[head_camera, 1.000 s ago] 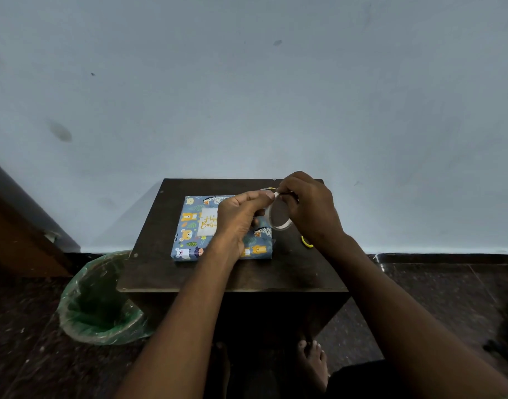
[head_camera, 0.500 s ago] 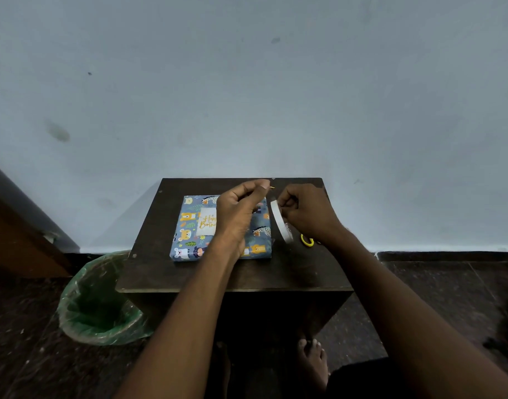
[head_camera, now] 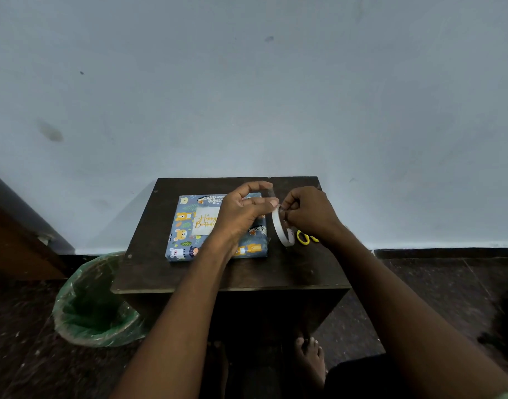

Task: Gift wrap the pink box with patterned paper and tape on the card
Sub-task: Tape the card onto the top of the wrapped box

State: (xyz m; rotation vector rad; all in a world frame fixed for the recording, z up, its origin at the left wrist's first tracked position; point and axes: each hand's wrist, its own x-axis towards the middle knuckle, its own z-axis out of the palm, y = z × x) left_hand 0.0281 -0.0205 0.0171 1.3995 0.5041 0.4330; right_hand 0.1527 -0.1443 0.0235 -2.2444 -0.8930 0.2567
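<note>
The box, wrapped in blue paper with animal prints, lies flat on the dark wooden table. A white "Happy Birthday" card rests on its top. My left hand hovers over the box's right half and pinches a short clear strip of tape between thumb and forefinger. My right hand holds a thin white tape roll on edge just right of the box. The strip runs from the roll to my left fingers.
Yellow-handled scissors lie on the table, partly hidden under my right wrist. A bin with a green liner stands on the floor at the left. A pale wall rises right behind the table. My bare feet are below.
The tape roll has turned edge-on and dropped slightly to the right of the box. My left hand has lifted and drawn a short strip off the roll.
</note>
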